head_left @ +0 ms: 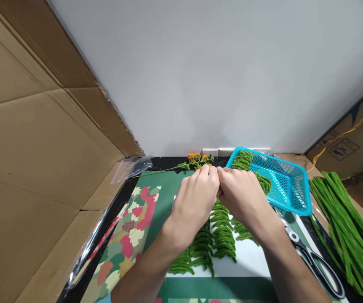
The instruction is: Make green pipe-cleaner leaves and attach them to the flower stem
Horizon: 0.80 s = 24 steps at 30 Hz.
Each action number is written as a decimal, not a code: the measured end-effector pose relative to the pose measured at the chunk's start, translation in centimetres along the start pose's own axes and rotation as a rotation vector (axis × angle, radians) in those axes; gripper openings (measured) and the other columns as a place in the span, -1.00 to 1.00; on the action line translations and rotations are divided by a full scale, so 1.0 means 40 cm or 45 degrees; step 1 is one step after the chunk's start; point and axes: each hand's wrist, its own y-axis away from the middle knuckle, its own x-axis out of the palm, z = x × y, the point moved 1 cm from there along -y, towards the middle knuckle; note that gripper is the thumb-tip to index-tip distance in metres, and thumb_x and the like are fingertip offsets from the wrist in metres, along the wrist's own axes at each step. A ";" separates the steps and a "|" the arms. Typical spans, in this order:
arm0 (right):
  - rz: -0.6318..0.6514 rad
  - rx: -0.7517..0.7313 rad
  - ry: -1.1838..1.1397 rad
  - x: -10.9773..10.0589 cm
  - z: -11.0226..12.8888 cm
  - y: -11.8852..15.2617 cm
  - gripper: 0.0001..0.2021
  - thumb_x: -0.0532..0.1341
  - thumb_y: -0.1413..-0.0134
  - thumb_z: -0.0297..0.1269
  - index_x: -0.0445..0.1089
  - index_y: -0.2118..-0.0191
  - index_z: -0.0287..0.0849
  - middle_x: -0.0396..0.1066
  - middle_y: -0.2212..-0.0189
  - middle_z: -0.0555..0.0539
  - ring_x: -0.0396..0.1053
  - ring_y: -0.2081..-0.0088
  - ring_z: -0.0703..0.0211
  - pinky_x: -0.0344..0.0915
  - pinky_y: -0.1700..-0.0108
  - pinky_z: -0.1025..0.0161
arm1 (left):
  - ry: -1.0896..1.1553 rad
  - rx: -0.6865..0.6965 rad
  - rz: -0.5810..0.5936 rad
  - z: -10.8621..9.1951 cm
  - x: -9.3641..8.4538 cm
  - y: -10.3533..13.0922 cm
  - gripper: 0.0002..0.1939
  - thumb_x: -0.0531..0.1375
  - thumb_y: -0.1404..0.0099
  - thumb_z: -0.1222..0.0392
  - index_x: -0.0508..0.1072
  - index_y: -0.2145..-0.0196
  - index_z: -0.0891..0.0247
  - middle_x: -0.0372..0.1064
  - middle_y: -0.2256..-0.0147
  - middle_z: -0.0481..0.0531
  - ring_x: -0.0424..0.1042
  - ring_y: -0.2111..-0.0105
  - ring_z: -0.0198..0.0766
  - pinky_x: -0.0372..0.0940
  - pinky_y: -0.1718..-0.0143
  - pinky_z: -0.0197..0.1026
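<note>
My left hand (pixel 198 193) and my right hand (pixel 243 191) meet knuckle to knuckle in the middle, both with fingers curled tight. Whatever sits between them is hidden by the fingers. Below them, short curved green pipe cleaner pieces (pixel 224 237) lie in several rows on a white sheet (pixel 241 263); my forearms partly cover the rows. More bent green pieces (pixel 242 160) fill the left part of a blue plastic basket (pixel 308 200), just behind and right of my right hand.
An orange flower stem (pixel 196 158) lies along the back by the wall. Black-handled scissors (pixel 325 273) and long green pipe cleaners (pixel 342 235) are on the right. A patterned strip (pixel 127 240) lies at left, beside a cardboard wall (pixel 36 139).
</note>
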 end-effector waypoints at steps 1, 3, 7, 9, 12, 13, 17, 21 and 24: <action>-0.016 -0.001 -0.007 -0.002 0.000 -0.001 -0.81 0.16 -0.13 -0.61 0.39 0.32 -0.16 0.56 0.41 -0.07 0.50 0.47 0.12 -0.20 0.47 0.16 | 0.001 -0.002 -0.010 -0.004 -0.002 0.000 -0.80 0.12 -0.44 0.49 0.43 0.12 0.26 0.49 0.16 0.12 0.57 0.17 -0.07 0.39 0.31 -0.15; -0.022 0.001 -0.022 -0.004 -0.001 -0.005 -0.81 0.15 -0.13 -0.60 0.39 0.31 -0.16 0.57 0.40 -0.07 0.50 0.47 0.12 -0.18 0.47 0.16 | -0.005 -0.017 -0.027 -0.008 -0.007 -0.001 -0.80 0.10 -0.44 0.50 0.42 0.12 0.26 0.48 0.16 0.12 0.56 0.18 -0.06 0.36 0.33 -0.14; 0.063 0.002 0.034 -0.004 -0.012 -0.006 -0.80 0.14 -0.13 -0.61 0.41 0.32 -0.17 0.56 0.43 -0.08 0.47 0.50 0.15 -0.20 0.47 0.16 | -0.012 -0.029 0.008 -0.009 0.002 -0.002 -0.79 0.09 -0.43 0.52 0.41 0.13 0.28 0.47 0.16 0.11 0.54 0.22 -0.08 0.25 0.39 -0.13; 0.105 -0.046 0.107 -0.003 -0.022 0.000 -0.78 0.14 -0.12 -0.63 0.40 0.38 -0.16 0.54 0.46 -0.09 0.46 0.50 0.13 -0.21 0.46 0.15 | -0.069 0.023 0.047 -0.009 0.024 0.001 -0.75 0.05 -0.42 0.56 0.40 0.14 0.27 0.47 0.19 0.11 0.52 0.28 -0.09 0.19 0.40 -0.11; 0.146 -0.096 0.190 0.001 -0.023 0.009 -0.76 0.16 -0.11 -0.66 0.39 0.41 -0.16 0.52 0.49 -0.11 0.49 0.47 0.08 -0.21 0.45 0.14 | -0.256 0.156 0.069 -0.010 0.073 0.014 -0.66 -0.01 -0.37 0.62 0.41 0.15 0.26 0.44 0.25 0.12 0.45 0.32 -0.07 0.13 0.38 -0.07; 0.173 -0.093 0.203 0.004 -0.018 0.010 -0.75 0.16 -0.10 -0.67 0.40 0.39 -0.16 0.52 0.48 -0.12 0.50 0.46 0.07 -0.20 0.45 0.14 | -0.292 0.195 0.075 -0.010 0.088 0.019 -0.64 -0.01 -0.34 0.64 0.41 0.18 0.25 0.43 0.27 0.11 0.44 0.31 -0.06 0.12 0.36 -0.05; 0.306 -0.044 0.210 0.023 0.009 0.004 -0.76 0.16 -0.18 -0.66 0.44 0.35 -0.19 0.56 0.44 -0.18 0.58 0.39 0.01 -0.14 0.46 0.18 | -0.332 0.217 0.141 -0.001 0.115 0.032 -0.63 0.01 -0.27 0.68 0.35 0.34 0.21 0.37 0.38 0.07 0.40 0.34 -0.07 0.10 0.33 -0.04; 0.313 0.047 0.217 0.033 0.012 -0.006 -0.77 0.17 -0.32 -0.52 0.45 0.38 -0.21 0.58 0.42 -0.23 0.62 0.36 -0.03 -0.11 0.46 0.21 | -0.381 0.179 0.086 0.012 0.090 0.034 -0.70 0.05 -0.37 0.59 0.38 0.32 0.22 0.38 0.36 0.08 0.40 0.36 -0.04 0.11 0.33 -0.03; 0.297 0.071 0.226 0.027 0.007 -0.003 -0.78 0.16 -0.32 -0.51 0.45 0.37 -0.21 0.59 0.42 -0.22 0.63 0.36 -0.06 -0.14 0.47 0.19 | -0.403 0.181 -0.034 0.009 0.077 0.039 -0.75 0.09 -0.38 0.56 0.39 0.27 0.23 0.39 0.34 0.07 0.41 0.36 -0.04 0.16 0.29 -0.03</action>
